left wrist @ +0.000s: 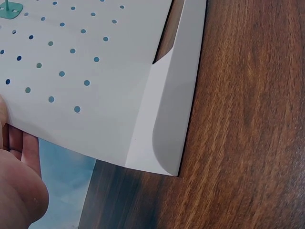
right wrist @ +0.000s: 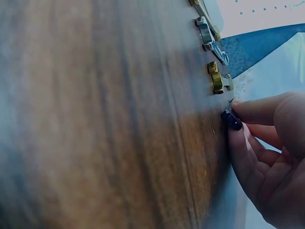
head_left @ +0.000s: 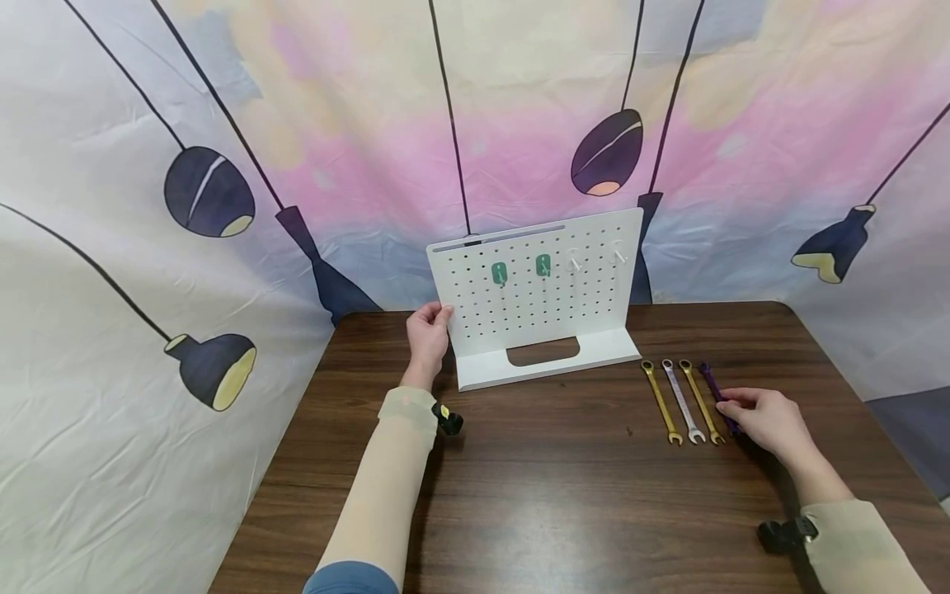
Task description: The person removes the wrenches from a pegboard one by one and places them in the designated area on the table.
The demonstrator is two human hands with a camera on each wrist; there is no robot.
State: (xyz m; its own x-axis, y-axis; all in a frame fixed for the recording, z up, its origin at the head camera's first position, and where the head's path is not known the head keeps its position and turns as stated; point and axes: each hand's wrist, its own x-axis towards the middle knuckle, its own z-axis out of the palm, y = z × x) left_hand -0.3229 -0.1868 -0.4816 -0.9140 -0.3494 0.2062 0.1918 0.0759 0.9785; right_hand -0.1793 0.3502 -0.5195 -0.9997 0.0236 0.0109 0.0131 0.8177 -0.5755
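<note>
A white pegboard (head_left: 475,313) stands upright on its base at the back of the table. My left hand (head_left: 428,334) grips its left edge; in the left wrist view the fingers of the left hand (left wrist: 21,181) reach behind the board. On the right, my right hand (head_left: 768,421) pinches a purple wrench (head_left: 710,383) between thumb and fingers. The right wrist view shows the end of the purple wrench (right wrist: 232,120) at the fingertips, close to the tabletop. Beside it lie a gold wrench (head_left: 700,398), a silver wrench (head_left: 680,399) and another gold wrench (head_left: 660,400), roughly parallel.
Two green hooks (head_left: 543,265) and two clear or white hooks (head_left: 575,262) are fixed on the board's upper part. The brown wooden table (head_left: 534,495) reaches back to a painted cloth (head_left: 371,124) with lamp pictures. Black cameras sit on both wrists.
</note>
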